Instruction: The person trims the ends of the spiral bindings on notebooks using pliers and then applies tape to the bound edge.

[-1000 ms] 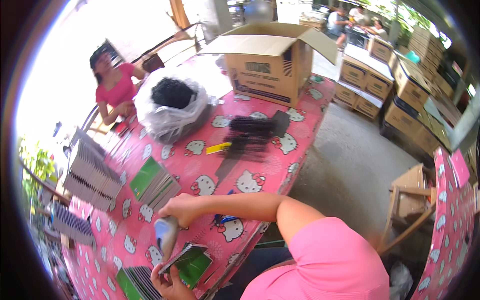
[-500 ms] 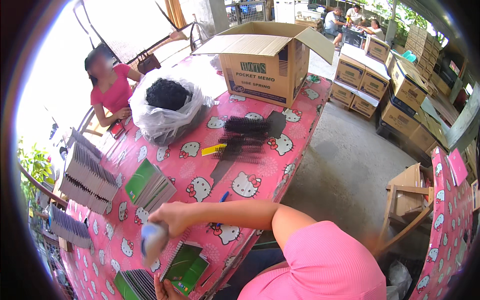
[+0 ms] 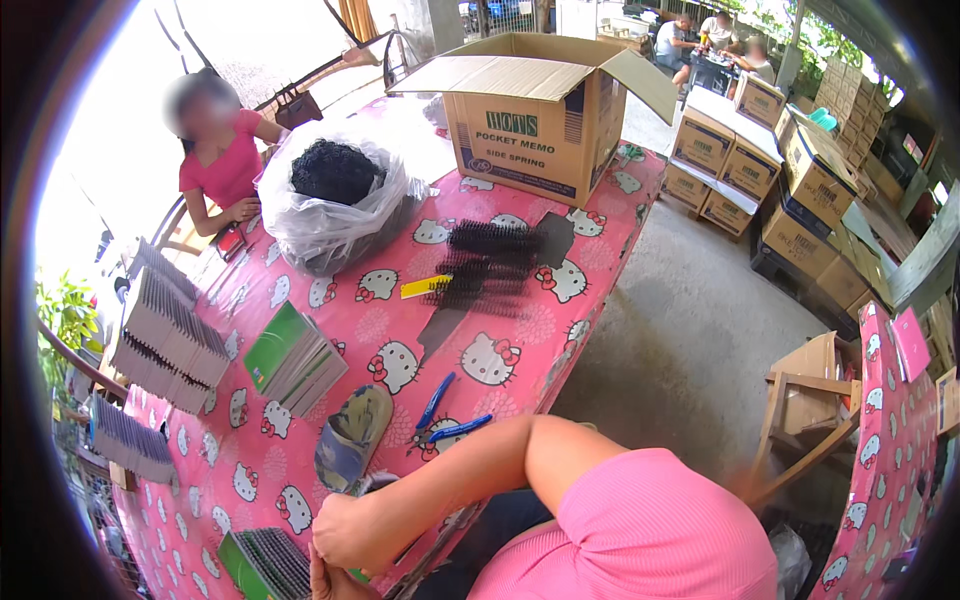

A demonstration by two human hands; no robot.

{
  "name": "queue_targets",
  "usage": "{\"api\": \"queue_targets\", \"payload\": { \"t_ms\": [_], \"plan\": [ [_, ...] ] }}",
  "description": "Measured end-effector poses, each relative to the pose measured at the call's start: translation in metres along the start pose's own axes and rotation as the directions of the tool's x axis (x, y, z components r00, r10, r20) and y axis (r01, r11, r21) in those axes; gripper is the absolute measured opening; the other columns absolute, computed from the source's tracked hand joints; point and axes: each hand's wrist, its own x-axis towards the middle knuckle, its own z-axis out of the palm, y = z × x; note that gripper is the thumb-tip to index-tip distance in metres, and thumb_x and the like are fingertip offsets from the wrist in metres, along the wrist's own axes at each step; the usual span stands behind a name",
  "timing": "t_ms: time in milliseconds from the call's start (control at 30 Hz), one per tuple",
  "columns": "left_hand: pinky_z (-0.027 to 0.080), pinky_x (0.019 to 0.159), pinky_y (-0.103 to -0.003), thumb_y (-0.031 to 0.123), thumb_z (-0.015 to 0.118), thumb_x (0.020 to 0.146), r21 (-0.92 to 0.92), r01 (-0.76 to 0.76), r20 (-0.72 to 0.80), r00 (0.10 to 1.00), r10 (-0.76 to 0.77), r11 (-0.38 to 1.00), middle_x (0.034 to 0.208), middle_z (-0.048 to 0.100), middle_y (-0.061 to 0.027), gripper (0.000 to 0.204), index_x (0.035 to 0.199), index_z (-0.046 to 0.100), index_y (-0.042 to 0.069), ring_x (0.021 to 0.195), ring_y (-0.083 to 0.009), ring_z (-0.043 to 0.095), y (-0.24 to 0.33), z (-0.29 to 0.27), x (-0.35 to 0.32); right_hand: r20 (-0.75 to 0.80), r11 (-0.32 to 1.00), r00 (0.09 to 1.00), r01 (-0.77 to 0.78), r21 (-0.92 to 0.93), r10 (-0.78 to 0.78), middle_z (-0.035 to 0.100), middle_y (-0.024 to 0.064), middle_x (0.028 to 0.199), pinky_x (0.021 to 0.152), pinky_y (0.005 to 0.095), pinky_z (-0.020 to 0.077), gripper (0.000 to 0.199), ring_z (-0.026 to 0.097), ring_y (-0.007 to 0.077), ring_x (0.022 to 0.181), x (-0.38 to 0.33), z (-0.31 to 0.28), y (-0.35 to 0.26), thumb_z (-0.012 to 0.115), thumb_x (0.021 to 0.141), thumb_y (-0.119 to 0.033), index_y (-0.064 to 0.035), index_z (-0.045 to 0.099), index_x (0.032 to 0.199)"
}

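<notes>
My right hand [image 3: 345,530] is closed in a fist at the table's near edge. What it grips is hidden from view. Just below it, partly covered, my left hand [image 3: 325,578] has its fingers against a green spiral notebook [image 3: 357,575], of which only a sliver shows. A camouflage-patterned slipper [image 3: 353,432] lies on the table beyond my right hand. Part of a dark item [image 3: 378,482] shows beside my right wrist. To the left of my hands stands a row of green-covered spiral notebooks [image 3: 265,565]. Two slim blue handles [image 3: 448,410] lie beyond my forearm.
Stacks of notebooks [image 3: 170,340] line the left side, with another green pile [image 3: 295,360] nearer. Black spiral coils [image 3: 485,265] lie mid-table before a plastic bag [image 3: 335,205] and an open carton [image 3: 530,130]. A person in pink [image 3: 220,165] sits at far left.
My right hand has let go of the slipper, which now lies on the table. It has moved down to my left hand, and my forearm now covers most of the notebook.
</notes>
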Motion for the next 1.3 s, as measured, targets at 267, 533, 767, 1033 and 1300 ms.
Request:
{"api": "queue_targets", "payload": {
  "t_ms": [267,533,767,1033,1300],
  "plan": [
    [0.05,0.067,-0.03,0.02,0.076,0.081,0.089,-0.055,-0.03,0.998,0.058,0.995,0.088,0.073,-0.0124,0.026,0.096,0.073,-0.001,0.073,-0.0193,0.066,0.005,-0.005,-0.008,-0.038,0.996,0.998,-0.053,-0.078,0.05,0.068,0.0046,0.072,0.054,0.0374,0.0485,0.013,0.067,0.0228,0.07,0.014,0.012,-0.007,0.069,0.064,-0.022,-0.013,0.07,0.073],
    [0.049,0.08,-0.025,-0.002,0.066,0.084,-0.294,0.078,-0.022,0.996,-0.088,0.953,0.098,0.069,-0.0096,0.023,0.107,0.066,-0.006,0.088,-0.0142,0.063,-0.05,-0.008,0.0,-0.25,0.989,0.968,-0.062,-0.136,0.027,0.063,0.0098,0.091,0.062,0.0371,0.0492,0.03,0.062,0.024,0.087,0.014,0.025,-0.002,0.07,0.069,-0.023,-0.0069,0.064,0.093],
    [0.048,0.077,-0.024,-0.003,0.064,0.085,-0.132,-0.036,-0.014,0.999,0.035,0.991,0.095,0.07,-0.0084,0.021,0.106,0.067,-0.006,0.085,-0.0132,0.063,-0.023,-0.005,-0.015,-0.386,0.975,0.915,0.18,0.129,-0.118,0.057,0.0137,0.092,0.069,0.0409,0.0519,0.027,0.059,0.0302,0.091,0.028,0.037,0.01,0.067,0.07,-0.012,-0.0027,0.056,0.093],
    [0.045,0.069,-0.02,-0.007,0.065,0.084,-0.387,0.068,0.029,0.998,-0.062,0.92,0.088,0.065,-0.0003,0.02,0.104,0.067,-0.006,0.079,-0.0064,0.057,-0.024,-0.002,-0.019,-0.396,0.989,0.911,0.141,0.036,-0.116,0.056,0.0097,0.088,0.07,0.0355,0.0475,0.03,0.058,0.0252,0.087,0.016,0.035,0.003,0.064,0.071,-0.013,-0.005,0.056,0.099],
    [0.044,0.067,-0.019,-0.008,0.066,0.082,-0.371,0.011,-0.015,1.0,-0.018,0.928,0.084,0.063,0.0008,0.014,0.097,0.067,-0.006,0.076,-0.0048,0.054,-0.007,0.005,-0.017,-0.472,0.988,0.868,0.151,-0.038,-0.151,0.056,0.0086,0.085,0.07,0.0345,0.0454,0.028,0.058,0.0247,0.083,0.01,0.03,0.007,0.068,0.068,-0.013,-0.0057,0.055,0.091]
  ]
}}
